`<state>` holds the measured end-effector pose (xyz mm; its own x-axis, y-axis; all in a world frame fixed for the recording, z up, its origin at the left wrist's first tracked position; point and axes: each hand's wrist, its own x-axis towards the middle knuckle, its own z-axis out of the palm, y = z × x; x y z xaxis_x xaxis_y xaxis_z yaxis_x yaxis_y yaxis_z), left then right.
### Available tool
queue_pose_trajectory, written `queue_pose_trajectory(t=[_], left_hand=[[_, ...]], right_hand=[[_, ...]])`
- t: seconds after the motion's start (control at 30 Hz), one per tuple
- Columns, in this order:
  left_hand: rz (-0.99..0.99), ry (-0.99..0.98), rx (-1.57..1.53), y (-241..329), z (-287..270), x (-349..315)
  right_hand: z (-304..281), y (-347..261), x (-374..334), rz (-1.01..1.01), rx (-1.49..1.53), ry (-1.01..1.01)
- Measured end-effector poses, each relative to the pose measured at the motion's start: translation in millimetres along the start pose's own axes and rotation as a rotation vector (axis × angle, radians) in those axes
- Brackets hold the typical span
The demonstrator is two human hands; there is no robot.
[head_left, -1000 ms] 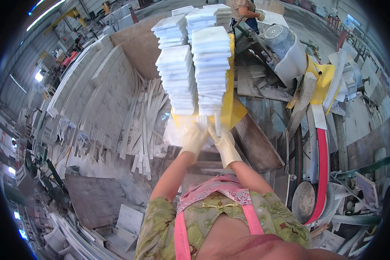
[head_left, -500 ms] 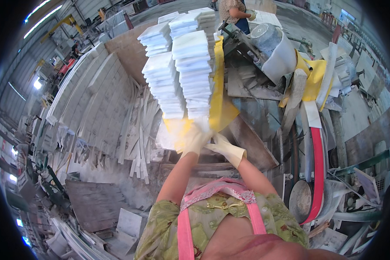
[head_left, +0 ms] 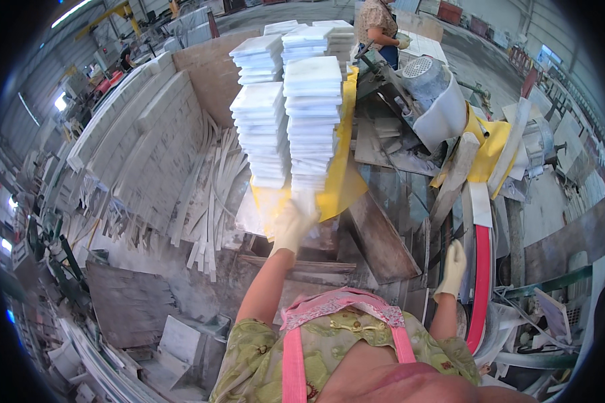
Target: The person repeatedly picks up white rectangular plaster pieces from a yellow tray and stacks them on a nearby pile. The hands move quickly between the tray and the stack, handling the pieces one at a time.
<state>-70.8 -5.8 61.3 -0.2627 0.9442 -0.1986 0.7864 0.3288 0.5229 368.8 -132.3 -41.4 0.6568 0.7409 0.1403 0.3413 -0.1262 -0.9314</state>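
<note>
Both my hands wear cream gloves. My left hand is at the near foot of a tall stack of white stone tiles, by a pale piece at its base. Motion blurs its fingers, so I cannot tell whether it grips that piece. My right hand is raised well to the right, just left of a red belt on a machine. Its fingers are pressed together and curled; what they hold, if anything, is hidden. Another tile stack stands on the left, with yellow sheeting under and beside the stacks.
Long pale slabs lean on the left, with thin offcut strips beside them. A dusty motor stands beyond the stacks, near yellow cloth. A wooden board slants between my hands. Farther back, another person stands at pale slabs.
My right hand has left the foot of the stack and moved right, beside the red belt. My left hand stays near the stack's base. The view has shifted slightly.
</note>
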Motion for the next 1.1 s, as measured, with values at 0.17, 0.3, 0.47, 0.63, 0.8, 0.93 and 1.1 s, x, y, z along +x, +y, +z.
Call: queue_pose_trajectory(t=[0.17, 0.3, 0.47, 0.63, 0.8, 0.93, 1.1], left_hand=[[-0.018, -0.026, -0.007, 2.7, -4.2, -1.8], [0.003, -0.040, 0.026, -6.7, 7.3, 8.2], [0.028, -0.022, -0.039, -14.0, 17.0, 13.7], [0.011, -0.046, -0.083, -8.8, 12.4, 12.9], [0.006, -0.165, -0.114, -6.9, 6.4, 16.3], [-0.012, -0.151, -0.122, -6.6, 6.5, 16.2], [-0.008, -0.167, -0.124, -6.3, 6.7, 15.6]], right_hand=[[-68.7, 59.0, -16.0, -0.018, -0.816, 0.231], [-83.8, 82.3, -19.2, 0.130, -1.212, 0.091], [-87.7, 76.2, -7.2, 0.293, -1.132, -0.023], [-89.9, 82.0, -5.6, 0.214, -1.277, -0.001], [-89.1, 93.5, -4.5, 0.226, -1.309, 0.017], [-88.9, 89.7, 0.3, 0.285, -1.359, -0.014], [-87.9, 80.2, 1.0, 0.368, -1.349, -0.027]])
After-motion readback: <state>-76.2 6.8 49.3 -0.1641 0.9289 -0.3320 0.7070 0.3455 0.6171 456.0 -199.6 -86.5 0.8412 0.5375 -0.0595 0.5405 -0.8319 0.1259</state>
